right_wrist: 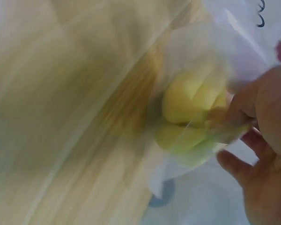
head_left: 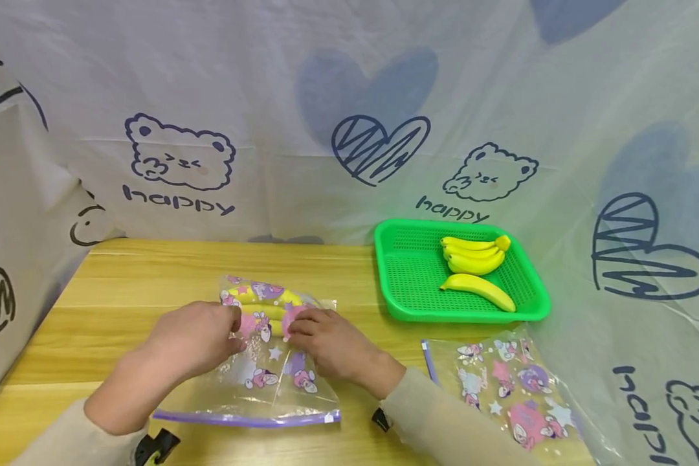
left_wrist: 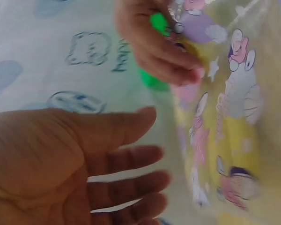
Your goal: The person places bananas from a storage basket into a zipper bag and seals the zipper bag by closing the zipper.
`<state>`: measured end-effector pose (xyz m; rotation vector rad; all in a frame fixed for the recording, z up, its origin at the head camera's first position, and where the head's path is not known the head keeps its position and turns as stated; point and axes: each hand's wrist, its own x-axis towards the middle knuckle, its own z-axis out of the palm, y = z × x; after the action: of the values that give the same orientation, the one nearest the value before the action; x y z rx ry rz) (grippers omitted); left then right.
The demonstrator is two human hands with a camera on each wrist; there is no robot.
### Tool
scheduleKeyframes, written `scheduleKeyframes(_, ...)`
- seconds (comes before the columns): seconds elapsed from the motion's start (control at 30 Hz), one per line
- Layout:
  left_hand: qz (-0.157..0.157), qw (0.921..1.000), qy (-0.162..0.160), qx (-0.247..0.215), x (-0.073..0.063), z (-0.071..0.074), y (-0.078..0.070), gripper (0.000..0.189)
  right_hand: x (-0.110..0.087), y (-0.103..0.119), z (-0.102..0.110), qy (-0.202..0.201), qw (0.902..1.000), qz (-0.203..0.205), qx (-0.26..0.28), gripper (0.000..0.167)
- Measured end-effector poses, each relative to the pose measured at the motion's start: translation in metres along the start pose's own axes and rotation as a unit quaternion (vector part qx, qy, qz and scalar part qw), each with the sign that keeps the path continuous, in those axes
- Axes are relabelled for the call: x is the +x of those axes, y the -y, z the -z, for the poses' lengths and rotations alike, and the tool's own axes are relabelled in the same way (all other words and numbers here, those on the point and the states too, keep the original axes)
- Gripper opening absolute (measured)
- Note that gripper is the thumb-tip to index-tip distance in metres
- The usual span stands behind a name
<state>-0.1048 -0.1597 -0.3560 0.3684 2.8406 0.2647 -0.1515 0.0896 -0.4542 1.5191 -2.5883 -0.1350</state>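
Sleeves point(head_left: 445, 417) come foremost; at seven o'clock the bag point(head_left: 276, 362) of bananas point(head_left: 268, 310) looks light, slippery, best gripped round the fruit. Left hand point(head_left: 198, 336): fingers extended, holding nothing; right hand point(head_left: 334, 343) touches plastic, blur hiding any pinch.

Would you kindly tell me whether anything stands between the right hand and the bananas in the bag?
Yes: the clear printed bag comes between the right hand and the bananas inside it; nothing else visible does.

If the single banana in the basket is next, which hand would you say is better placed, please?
Probably the right hand: it is nearer the single banana and green basket; the left hand is farther left, beside the bagged bananas.
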Motion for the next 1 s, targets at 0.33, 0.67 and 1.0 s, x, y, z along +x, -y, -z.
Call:
scheduleKeyframes(0.33, -0.027, 0.9947, -0.089, 0.044, 0.022, -0.066, -0.017, 0.093, -0.011, 0.002, -0.008, -0.061, 0.9934, -0.020, 0.095, 0.034)
scheduleKeyframes(0.67, -0.032, 0.9961, -0.074, 0.036, 0.039, -0.085, -0.016, 0.111, -0.010, 0.015, -0.013, -0.028, 0.9669, -0.179, 0.180, 0.068)
scheduleKeyframes(1.0, -0.005, 0.9953, -0.075, 0.060, 0.044, -0.101, -0.026, 0.133, -0.010, 0.018, -0.025, -0.037, 0.9580, -0.191, 0.211, 0.064)
